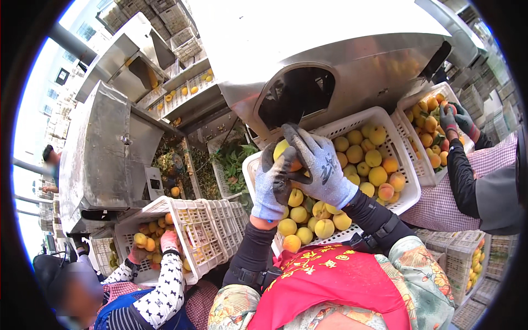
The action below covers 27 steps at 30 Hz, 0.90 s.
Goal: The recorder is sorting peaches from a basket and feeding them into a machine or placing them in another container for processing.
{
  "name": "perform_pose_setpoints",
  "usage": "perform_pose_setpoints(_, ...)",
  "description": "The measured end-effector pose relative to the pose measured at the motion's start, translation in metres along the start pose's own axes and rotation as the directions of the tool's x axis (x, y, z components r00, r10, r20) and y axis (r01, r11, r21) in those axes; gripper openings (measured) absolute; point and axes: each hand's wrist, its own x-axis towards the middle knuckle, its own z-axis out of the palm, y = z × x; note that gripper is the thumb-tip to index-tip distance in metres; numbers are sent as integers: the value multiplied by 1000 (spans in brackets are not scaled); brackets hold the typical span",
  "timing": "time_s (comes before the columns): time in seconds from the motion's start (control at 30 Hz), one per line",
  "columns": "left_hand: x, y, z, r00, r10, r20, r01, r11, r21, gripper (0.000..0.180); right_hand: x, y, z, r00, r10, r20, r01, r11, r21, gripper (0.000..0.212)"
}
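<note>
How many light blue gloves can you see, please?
2: one on the person's left hand and one on the right hand, close together with fruit between them, above the white crate. Others may be hidden elsewhere.

Yellow-orange peaches [378, 176], white crate [412, 190], blue-grey gloves [330, 170], red apron [335, 286], floral clothing [421, 269]

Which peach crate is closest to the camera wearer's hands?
The middle white crate, beneath the wearer's gloved left hand and gloved right hand; the other peach crates sit farther off to its left and right.
</note>
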Motion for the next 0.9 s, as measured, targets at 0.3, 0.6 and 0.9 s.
perform_pose_setpoints(0.3, 2, -48, -8, 962, -186, 201, 272, 573, -773, 48, 9, 4, -11, 981, 71, 182, -55, 994, -91, 87)
perform_pose_setpoints(0.6, 10, -83, -12, 983, 78, 165, 88, 591, -802, 39, 0, 8, 12, 966, 259, -7, -258, 965, 55, 85)
perform_pose_setpoints(0.9, 2, -111, -26, 981, -167, 101, 196, 817, -542, 45, 23, 51, 36, 963, 248, -105, -254, 965, -56, 81)
